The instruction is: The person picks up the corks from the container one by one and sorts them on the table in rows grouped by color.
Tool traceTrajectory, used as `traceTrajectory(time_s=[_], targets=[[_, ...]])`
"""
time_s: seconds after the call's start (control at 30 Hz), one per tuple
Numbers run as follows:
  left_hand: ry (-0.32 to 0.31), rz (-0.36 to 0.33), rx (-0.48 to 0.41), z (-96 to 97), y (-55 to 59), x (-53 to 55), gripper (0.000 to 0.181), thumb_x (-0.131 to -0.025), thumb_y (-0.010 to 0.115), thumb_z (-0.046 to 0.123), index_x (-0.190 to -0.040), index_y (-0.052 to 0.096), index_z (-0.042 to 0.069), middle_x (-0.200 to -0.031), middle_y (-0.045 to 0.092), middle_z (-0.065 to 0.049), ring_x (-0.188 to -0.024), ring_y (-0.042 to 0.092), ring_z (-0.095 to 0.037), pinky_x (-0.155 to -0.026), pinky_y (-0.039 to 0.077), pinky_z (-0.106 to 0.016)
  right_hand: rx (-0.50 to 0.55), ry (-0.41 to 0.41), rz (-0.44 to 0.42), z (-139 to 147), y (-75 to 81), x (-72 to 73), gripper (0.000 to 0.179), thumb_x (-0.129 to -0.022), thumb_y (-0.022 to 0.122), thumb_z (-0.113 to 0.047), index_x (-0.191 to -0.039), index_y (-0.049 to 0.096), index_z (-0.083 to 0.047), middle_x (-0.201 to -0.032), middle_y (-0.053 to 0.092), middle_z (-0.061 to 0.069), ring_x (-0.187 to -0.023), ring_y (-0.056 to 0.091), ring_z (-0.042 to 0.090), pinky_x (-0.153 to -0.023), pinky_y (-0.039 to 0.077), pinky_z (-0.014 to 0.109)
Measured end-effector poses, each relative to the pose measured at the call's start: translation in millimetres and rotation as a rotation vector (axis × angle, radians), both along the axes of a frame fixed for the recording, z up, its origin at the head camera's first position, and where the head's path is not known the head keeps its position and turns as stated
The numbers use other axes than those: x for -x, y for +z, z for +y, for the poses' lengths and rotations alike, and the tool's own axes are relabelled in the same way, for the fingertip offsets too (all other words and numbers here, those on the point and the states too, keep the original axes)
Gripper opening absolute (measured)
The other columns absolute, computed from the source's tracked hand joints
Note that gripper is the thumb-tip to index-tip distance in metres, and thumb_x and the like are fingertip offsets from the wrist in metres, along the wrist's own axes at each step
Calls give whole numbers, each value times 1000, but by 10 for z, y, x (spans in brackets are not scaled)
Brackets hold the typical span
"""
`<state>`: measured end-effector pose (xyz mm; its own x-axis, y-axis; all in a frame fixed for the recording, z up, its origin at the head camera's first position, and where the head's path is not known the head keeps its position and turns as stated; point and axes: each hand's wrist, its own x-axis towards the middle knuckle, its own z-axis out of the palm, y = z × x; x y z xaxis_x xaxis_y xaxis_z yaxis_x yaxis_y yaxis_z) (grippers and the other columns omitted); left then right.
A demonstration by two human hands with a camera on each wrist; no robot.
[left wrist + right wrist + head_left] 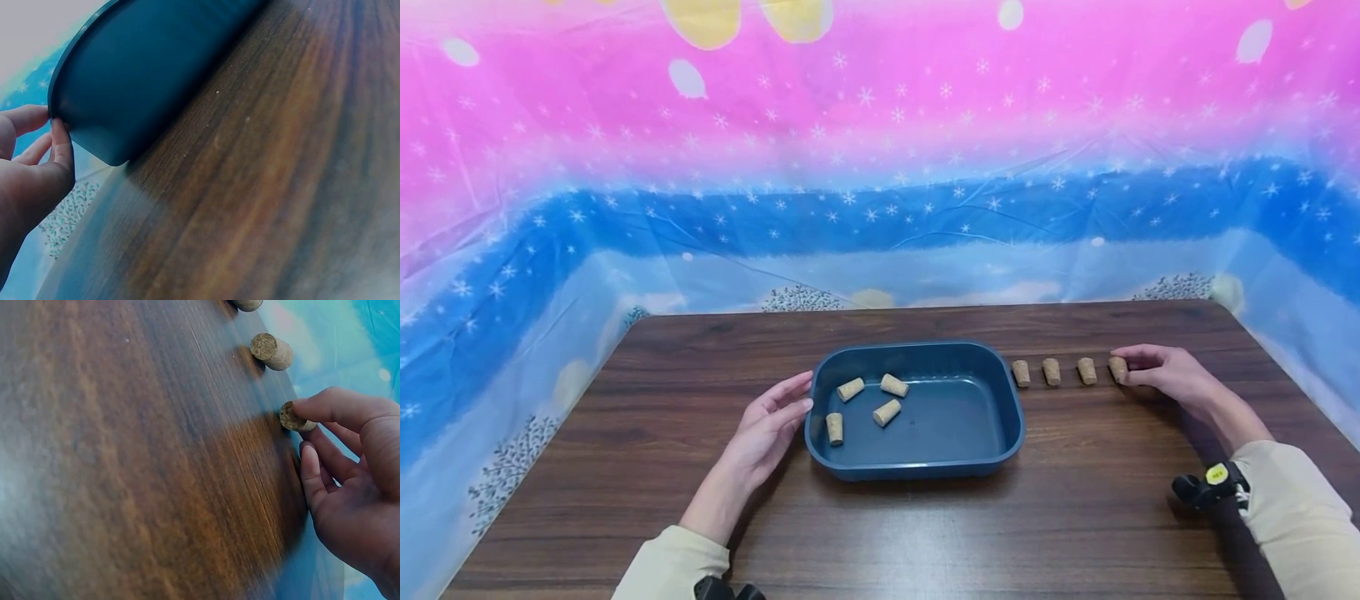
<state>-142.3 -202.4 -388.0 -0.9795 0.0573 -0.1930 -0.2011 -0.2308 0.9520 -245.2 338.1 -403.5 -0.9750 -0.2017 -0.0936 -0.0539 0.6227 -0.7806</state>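
My right hand [1176,379] pinches a tapered cork [1118,370] between thumb and fingers, at the right end of a row of corks. In the right wrist view the thumb lies at the round end of this cork [290,417]. Left of it along the row stand another cork [1087,372] and two more. My left hand [767,429] rests its fingertips against the left rim of a dark blue plastic basin [917,465]. Several corks, among them a tilted one [887,413], lie loose in the basin's left half.
A dark wood-grain table [925,533] carries everything. Behind it and along its sides hangs a pink and blue snowflake cloth [880,183]. The row's leftmost cork [1021,373] stands close by the basin's right wall.
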Motion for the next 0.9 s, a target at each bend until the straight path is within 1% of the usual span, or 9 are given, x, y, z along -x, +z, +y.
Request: traceTrajectory(time_s=[0.17, 0.23, 0.3, 0.37, 0.47, 0.53, 0.67, 0.8, 0.9], targets=[[0, 10, -1, 4, 1, 7, 50, -97, 54, 2, -145, 39, -2, -140, 41, -14, -119, 48, -18, -99, 42, -25, -6, 10, -6, 8, 0, 5, 55, -91, 68, -18, -133, 48, 11, -129, 51, 30, -94, 47, -5, -76, 43, 16], [1, 11, -5, 5, 1, 10, 50, -97, 54, 1, -144, 39, -2, -139, 41, -14, -119, 48, -18, -99, 42, -25, -10, 10, -12, 11, 2, 7, 56, -91, 68, -19, -134, 47, 11, -130, 50, 30, -97, 47, -2, -77, 43, 17], [-1, 12, -6, 5, 2, 12, 50, -97, 54, 2, -144, 39, -2, -140, 41, -14, -120, 48, -18, -99, 42, -25, -17, 11, -17, 14, 0, 10, 58, -90, 68, -19, -135, 47, 10, -131, 49, 30, -102, 48, 5, -78, 43, 18], [-2, 11, -8, 3, 2, 14, 51, -97, 54, 2, -145, 38, -2, -140, 40, -14, -121, 47, -18, -100, 41, -25, -22, 11, -24, 13, -1, 11, 59, -90, 68, -20, -136, 46, 10, -131, 48, 30, -108, 49, 16, -78, 43, 19], [-3, 11, -6, 0, 2, 13, 51, -97, 54, 2, -145, 38, -2, -140, 40, -14, -120, 48, -18, -99, 41, -25, -26, 10, -34, 14, -5, 14, 61, -90, 68, -21, -137, 44, 10, -133, 47, 30, -116, 46, 32, -79, 42, 21], [-1, 14, -9, 2, -2, 15, 51, -96, 54, 1, -145, 38, -3, -139, 41, -14, -119, 49, -18, -99, 42, -24, -24, 12, -39, 15, -6, 14, 62, -90, 69, -21, -138, 43, 10, -134, 46, 31, -120, 43, 38, -80, 42, 21], [8, 26, -25, 12, -11, 19, 50, -96, 53, -2, -144, 37, -5, -137, 42, -14, -118, 50, -18, -98, 42, -25, -18, 21, -40, 17, 0, 7, 64, -90, 69, -21, -139, 42, 10, -135, 44, 32, -121, 42, 40, -80, 42, 21], [7, 28, -25, 13, -18, 12, 50, -96, 52, -2, -144, 37, -5, -137, 43, -14, -120, 49, -19, -99, 42, -25, 2, 22, -37, 13, 6, -6, 65, -90, 69, -23, -140, 41, 8, -136, 44, 31, -123, 40, 39, -82, 41, 21], [5, 25, -19, 10, -21, 6, 51, -96, 54, -1, -144, 37, -5, -139, 42, -15, -120, 49, -18, -99, 42, -25, 23, 8, -28, 12, 3, -24, 66, -91, 68, -26, -141, 41, 7, -139, 42, 30, -127, 36, 40, -90, 38, 29]])
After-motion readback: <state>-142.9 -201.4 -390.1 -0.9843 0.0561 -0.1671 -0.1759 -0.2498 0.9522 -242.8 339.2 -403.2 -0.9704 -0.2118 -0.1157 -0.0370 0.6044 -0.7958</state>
